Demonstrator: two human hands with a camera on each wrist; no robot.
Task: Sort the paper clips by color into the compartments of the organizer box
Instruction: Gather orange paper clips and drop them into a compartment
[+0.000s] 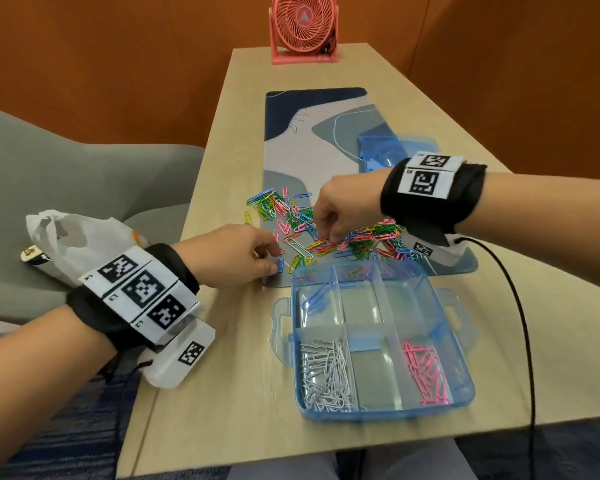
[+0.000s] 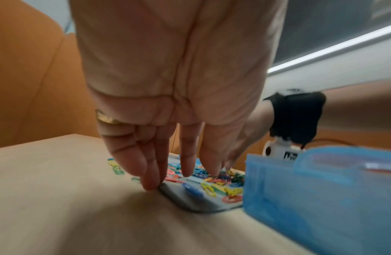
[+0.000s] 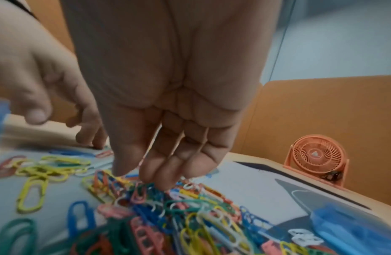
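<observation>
The left hand (image 1: 243, 252) has its grip pinching a blue paper clip (image 1: 280, 263) at mid-frame; the right hand (image 1: 340, 211) spreads its fingers (image 3: 159, 172) into the mixed pile (image 1: 343, 233). Best lift one clip clear, then drop it into the organizer box (image 1: 465, 393), upper-left compartment, with the other blues.

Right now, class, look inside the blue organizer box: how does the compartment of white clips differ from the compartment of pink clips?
The white clips fill the near left compartment of the organizer box; the pink clips sit in the near right one. The white heap is larger and spreads across its floor; the pink heap is smaller and bunched along one side. Both hold a single color, and neither is touched by the hands.
</observation>
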